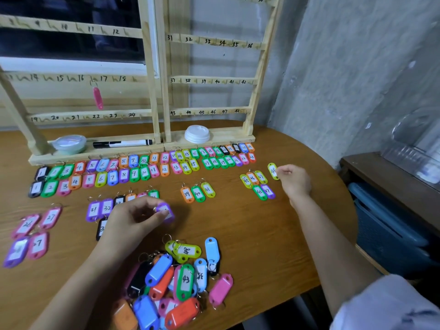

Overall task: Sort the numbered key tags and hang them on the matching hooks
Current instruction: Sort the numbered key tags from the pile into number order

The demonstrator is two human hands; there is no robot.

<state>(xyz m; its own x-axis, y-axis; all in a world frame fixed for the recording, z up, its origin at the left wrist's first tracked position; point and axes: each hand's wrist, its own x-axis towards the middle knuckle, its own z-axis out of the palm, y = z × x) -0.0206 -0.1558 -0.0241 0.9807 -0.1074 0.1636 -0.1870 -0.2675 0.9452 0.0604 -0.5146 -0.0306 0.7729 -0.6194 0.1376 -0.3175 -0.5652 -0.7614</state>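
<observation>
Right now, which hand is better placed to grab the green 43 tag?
Left, probably: the left hand is nearer the green 43 tag, though it holds a purple tag. The right hand pinches a yellow-green tag farther off.

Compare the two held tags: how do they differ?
The left hand pinches a purple tag; the right hand pinches a yellow-green tag. The purple tag is held near the 31-32 row, the yellow-green tag far right beside the 45-47 group. The yellow-green tag reads 48; the purple tag's number is blurred. Both have white labels.
</observation>
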